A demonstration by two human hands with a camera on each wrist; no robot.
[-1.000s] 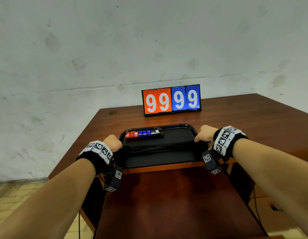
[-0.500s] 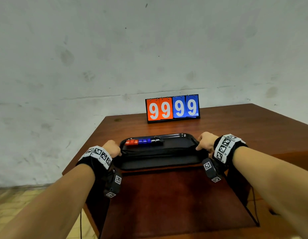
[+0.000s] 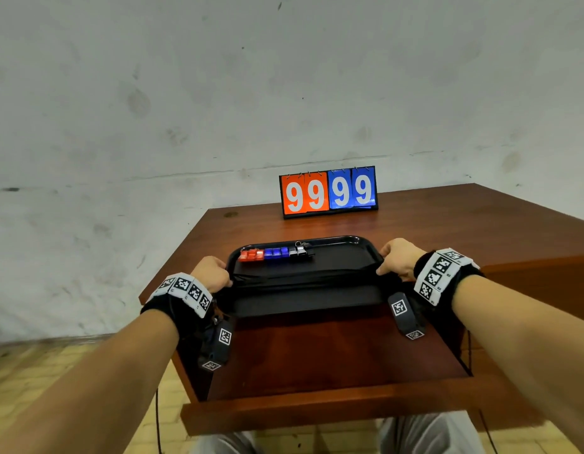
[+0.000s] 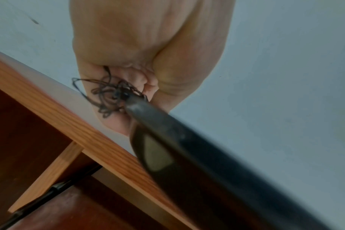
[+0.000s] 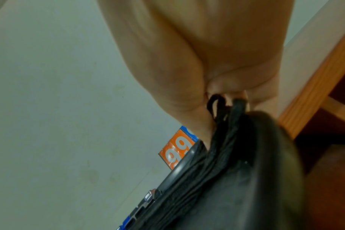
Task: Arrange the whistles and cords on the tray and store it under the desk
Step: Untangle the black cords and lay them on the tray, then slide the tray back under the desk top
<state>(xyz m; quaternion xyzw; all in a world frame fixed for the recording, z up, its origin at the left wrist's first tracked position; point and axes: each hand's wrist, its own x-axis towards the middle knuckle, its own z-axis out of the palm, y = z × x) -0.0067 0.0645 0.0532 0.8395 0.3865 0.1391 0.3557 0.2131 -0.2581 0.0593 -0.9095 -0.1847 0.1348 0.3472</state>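
- Head view — my left hand (image 3: pixel 212 273) grips the left short edge of the black tray (image 3: pixel 343 257), fingers curled round the rim; my right hand (image 3: pixel 397 262) grips the right short edge the same way.
- Tray: held level at the near edge of the wooden desk (image 3: pixel 447 231), above a lower wooden shelf (image 3: pixel 333 355) that juts out towards me.
- Whistles (image 3: pixel 275 253): one row along the tray's far-left part — red ones at the left, blue in the middle, black at the right, touching side by side.
- Cords (image 3: pixel 303 276): a black bundle stretched across the tray from one hand to the other, nearer me than the whistles.
- Scoreboard (image 3: pixel 328 191): upright at the back of the desk, two orange and two blue cards, each showing 9.
- Marker bands on both wrists; grey wall behind.
- Left wrist view — my left hand (image 4: pixel 146 62) is closed on the tray rim (image 4: pixel 187 140), with a tangle of thin black cord (image 4: pixel 108 95) caught under the fingers. The desk's pale wood edge (image 4: pixel 79 124) runs just beside it.
- Right wrist view — my right hand (image 5: pixel 217 62) is closed on the tray rim (image 5: pixel 240 109) with a loop of cords (image 5: pixel 215 102) pinched in the same grip; the bundle runs on along the tray. The scoreboard's (image 5: pixel 177 152) orange cards show past the rim, and whistles (image 5: pixel 146 200) lie further along, blurred.
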